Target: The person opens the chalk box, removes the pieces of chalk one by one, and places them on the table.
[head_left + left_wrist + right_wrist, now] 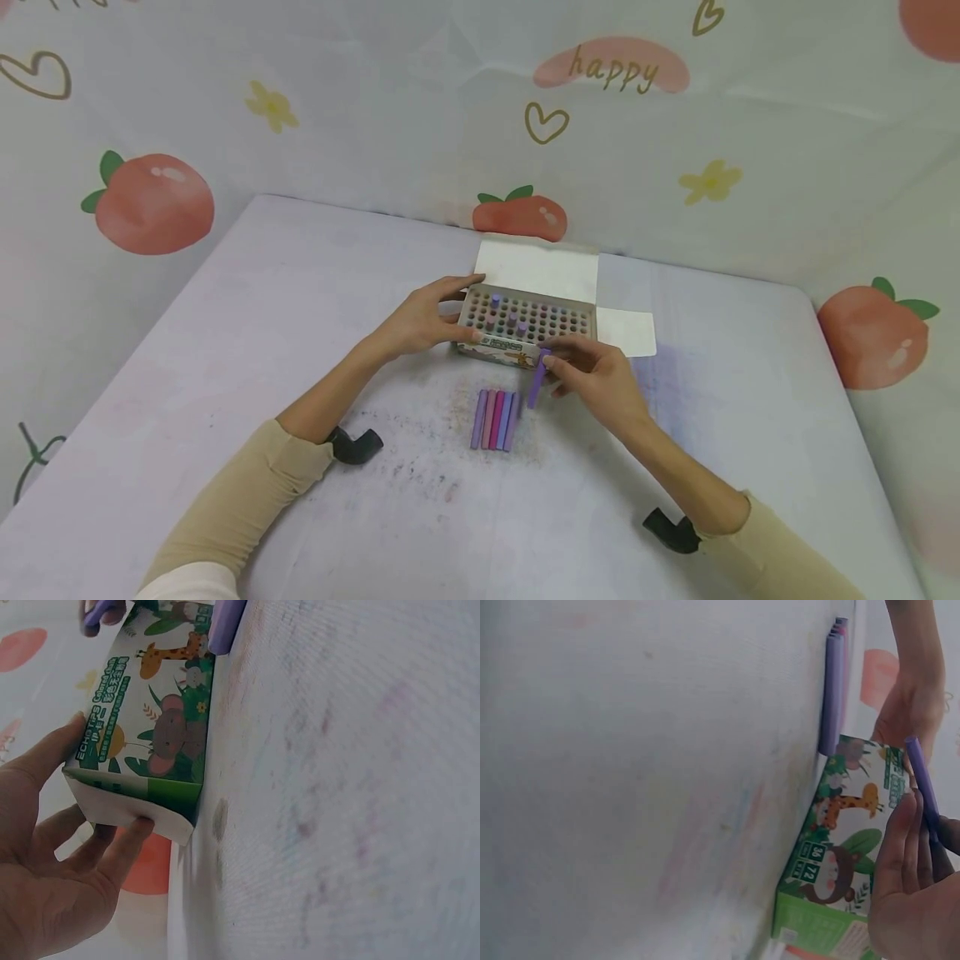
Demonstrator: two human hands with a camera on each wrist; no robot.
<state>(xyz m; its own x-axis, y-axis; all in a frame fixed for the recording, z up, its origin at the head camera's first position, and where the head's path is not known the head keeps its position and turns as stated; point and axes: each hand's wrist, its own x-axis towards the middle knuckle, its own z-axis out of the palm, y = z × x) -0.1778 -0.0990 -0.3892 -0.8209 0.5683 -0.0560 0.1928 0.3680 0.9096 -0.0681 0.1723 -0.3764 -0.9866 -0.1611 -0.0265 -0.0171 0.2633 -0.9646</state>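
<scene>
A chalk box with its lid folded back stands on the table, its insert full of round holes. A few purple and pink chalk sticks poke up from the holes. My left hand holds the box at its left end, thumb on the front and fingers at the side; the left wrist view shows a fingertip on the end flap. Between thumb and fingers my right hand pinches a purple chalk stick at the box's front right corner. Several purple, pink and blue chalk sticks lie side by side before the box.
The open lid leans back toward the wall cloth, and a side flap spreads to the right. Chalk smudges mark the white tablecloth. Black curved pieces sit by both wrists.
</scene>
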